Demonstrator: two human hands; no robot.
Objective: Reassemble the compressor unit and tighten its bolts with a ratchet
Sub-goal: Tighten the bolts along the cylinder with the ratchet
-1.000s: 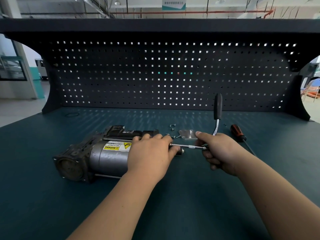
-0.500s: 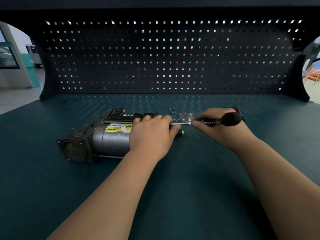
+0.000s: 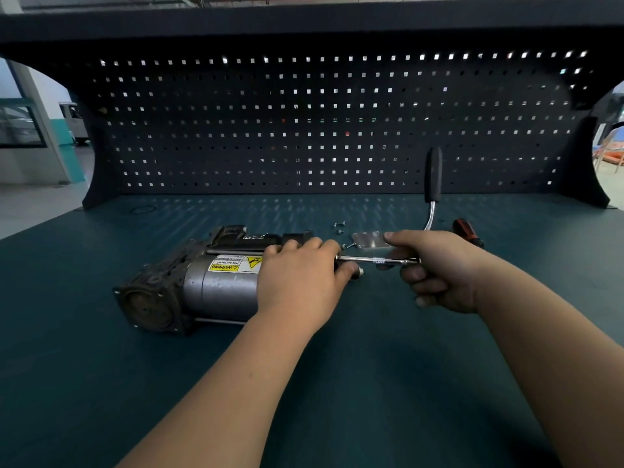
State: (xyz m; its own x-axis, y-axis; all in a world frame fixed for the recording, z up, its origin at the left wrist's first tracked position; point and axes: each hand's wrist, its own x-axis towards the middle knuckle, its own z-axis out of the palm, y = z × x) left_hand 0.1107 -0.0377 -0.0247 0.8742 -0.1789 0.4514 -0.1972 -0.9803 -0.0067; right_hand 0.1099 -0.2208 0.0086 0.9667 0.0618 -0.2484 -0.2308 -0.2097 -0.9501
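Note:
The compressor unit (image 3: 209,282) lies on its side on the dark green bench, a grey metal cylinder with a yellow warning label and a dark casting at its left end. My left hand (image 3: 300,278) grips its right end and covers it. A ratchet (image 3: 433,177) with a long extension bar (image 3: 374,260) runs into that end; its black handle stands upright. My right hand (image 3: 435,268) grips the ratchet head, fingers curled under the bar. The bolt under the socket is hidden.
A small metal plate (image 3: 369,238) and a few loose screws (image 3: 339,228) lie just behind the hands. A red-and-black screwdriver (image 3: 467,233) lies to the right. A black pegboard (image 3: 304,130) closes the back of the bench (image 3: 337,400).
The ratchet handle swung down toward me half a second ago and now points up again. My left hand stayed on the compressor's end throughout.

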